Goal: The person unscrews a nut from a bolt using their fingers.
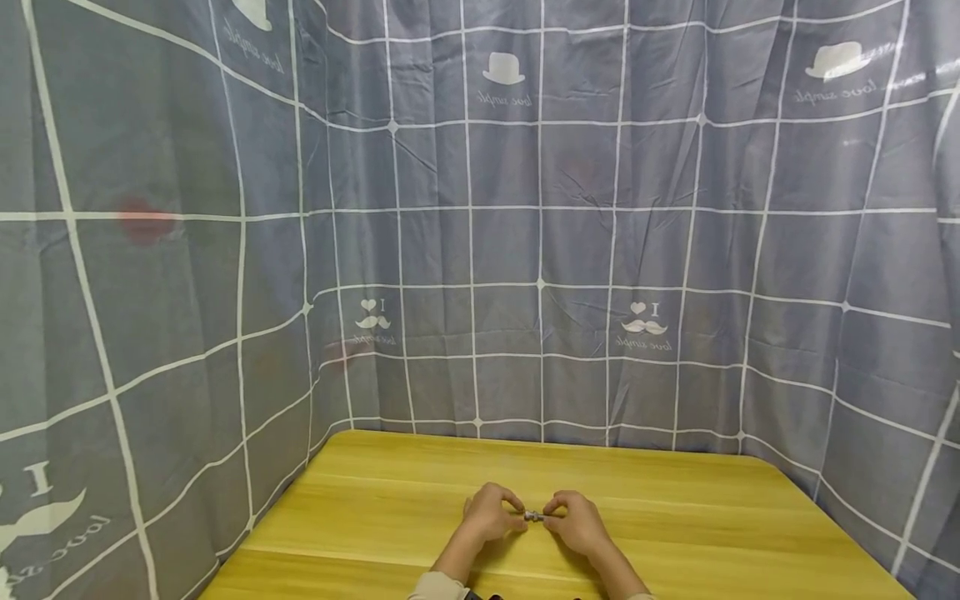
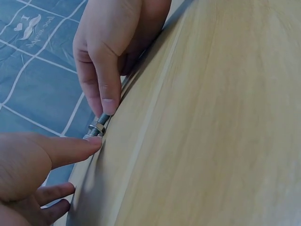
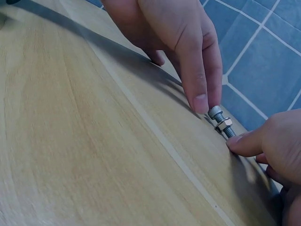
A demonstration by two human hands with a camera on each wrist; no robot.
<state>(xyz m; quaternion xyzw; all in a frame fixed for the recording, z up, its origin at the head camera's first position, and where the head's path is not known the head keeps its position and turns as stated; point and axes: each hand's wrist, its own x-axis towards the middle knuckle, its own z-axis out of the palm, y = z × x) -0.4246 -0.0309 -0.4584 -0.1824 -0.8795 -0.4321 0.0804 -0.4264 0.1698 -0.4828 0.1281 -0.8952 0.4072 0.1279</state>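
Over the yellow wood-grain table (image 1: pixel 375 500), a silver metal bolt (image 3: pixel 230 133).
The left hand (image 1: pixel 489 512) pinches its cylindrical head, the right hand (image 1: pixel 581 522) its threaded end, both nearly closed; a shiny hexagonal nut (image 3: pixel 224 124) rings the shaft.

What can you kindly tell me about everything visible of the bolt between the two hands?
The bolt is silvery and looks like metal, with a short cylindrical head, a threaded shank and a faceted nut partway along it; thread shows on both sides of the nut. It lies roughly level, head to the left, over the wood-look table. The left hand has its fingertips at the head, and the right hand pinches the threaded end, hiding its tip. Whether it touches the table is unclear.
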